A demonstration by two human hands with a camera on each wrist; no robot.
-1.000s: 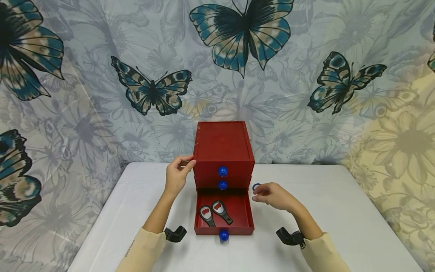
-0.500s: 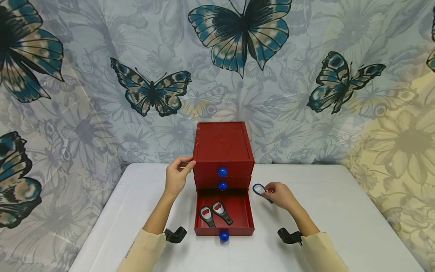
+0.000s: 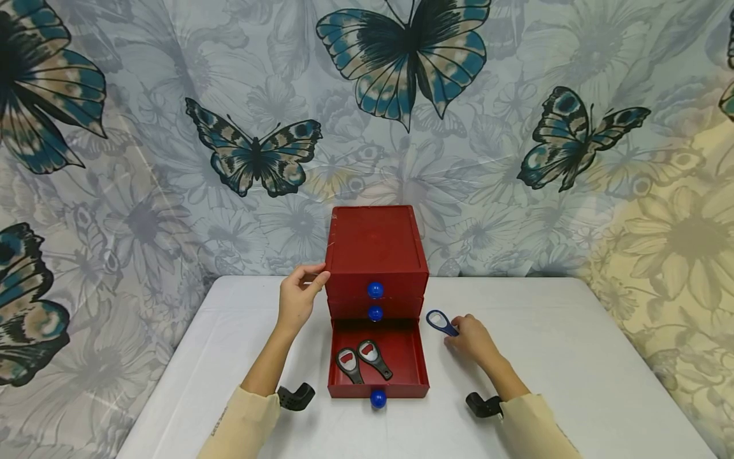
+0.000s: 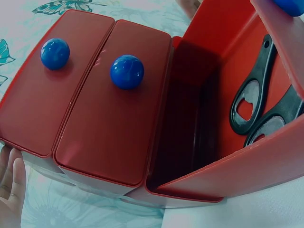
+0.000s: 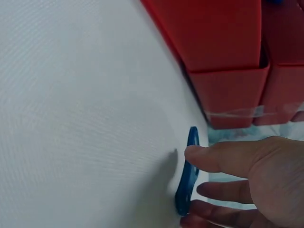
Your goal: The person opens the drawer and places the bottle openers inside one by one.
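My right hand [image 3: 473, 341] pinches the handle of a blue bottle opener [image 3: 440, 322], whose loop end points away toward the back left. In the right wrist view the opener [image 5: 186, 185] is seen edge-on, thumb on one side and fingers on the other, close over the white table. With its fingers extended, my left hand [image 3: 297, 299] rests against the left side of a red drawer cabinet [image 3: 375, 239]. The cabinet's bottom drawer [image 3: 350, 391] is pulled out. Two black bottle openers lie inside, one at the left [image 3: 355, 375] and one in the middle [image 3: 383, 368].
Blue round knobs mark the upper drawer [image 3: 375, 290], the middle drawer [image 3: 375, 313] and the bottom drawer, the upper two being closed. The white table [image 3: 545, 338] ends at a cloth backdrop [image 3: 459, 191] printed with butterflies. Black wrist cameras sit at both cuffs.
My right hand has drawn back slightly toward the right front and shifted from the loop down to the handle, turning the blue bottle opener into fuller view. The left hand stays put.
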